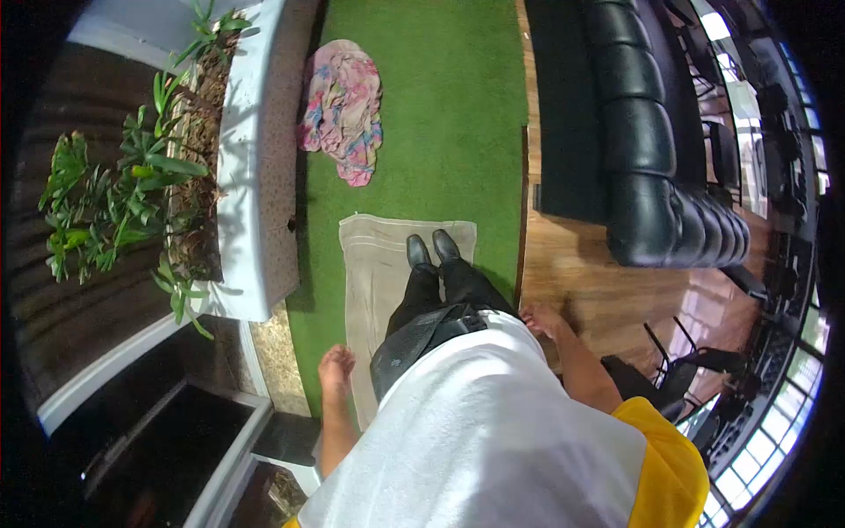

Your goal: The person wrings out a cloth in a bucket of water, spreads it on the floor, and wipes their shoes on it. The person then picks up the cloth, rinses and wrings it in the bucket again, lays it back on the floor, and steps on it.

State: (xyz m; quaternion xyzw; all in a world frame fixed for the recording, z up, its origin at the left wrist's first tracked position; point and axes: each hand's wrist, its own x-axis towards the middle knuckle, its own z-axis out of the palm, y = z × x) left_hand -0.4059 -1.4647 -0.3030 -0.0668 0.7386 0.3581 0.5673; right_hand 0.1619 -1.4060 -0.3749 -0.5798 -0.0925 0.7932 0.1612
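The beige cloth [370,282] lies spread on the green carpet [449,132], laid out nearly flat with slight creases near its far edge; its near end is partly hidden by the person. Black shoes [418,251] stand on it. Farther ahead, the floral cloth [345,101] is bunched and unspread by the carpet's left edge, beside the planter [242,185], well apart from both hands. The left hand [336,365] hangs over the beige cloth's left edge, its fingers loosely curled and released, with nothing seen in them. The right hand [541,322] is beside the hip, fingers loosely bent and apparently released; whether they touch the clothing cannot be told.
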